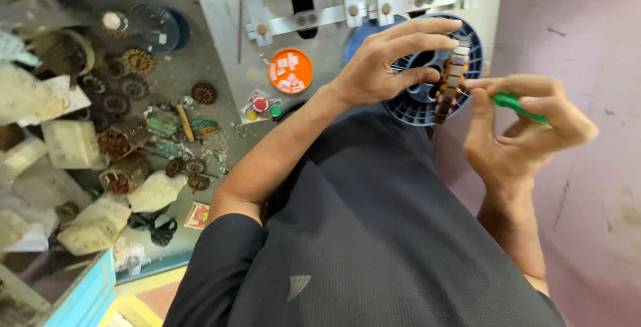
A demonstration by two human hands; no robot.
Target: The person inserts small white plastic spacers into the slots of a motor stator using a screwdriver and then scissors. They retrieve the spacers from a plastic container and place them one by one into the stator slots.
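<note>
Presently the left hand (387, 60) grips a copper-wound stator core (451, 86), holding it in front of the blue plastic spool (467, 40). The core's long axis runs nearly upright, tilted slightly. The right hand (521, 133), just right of the core, pinches a green-handled tool (517, 105); its tip points left, touching the core's side. An orange dish (291, 70) lies well left of the spool.

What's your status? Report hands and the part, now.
Left hand grips the copper-wound stator at its edge. Right hand holds a green-handled tool, tip at the windings. Blue spool sits right behind; nothing blocking.
</note>
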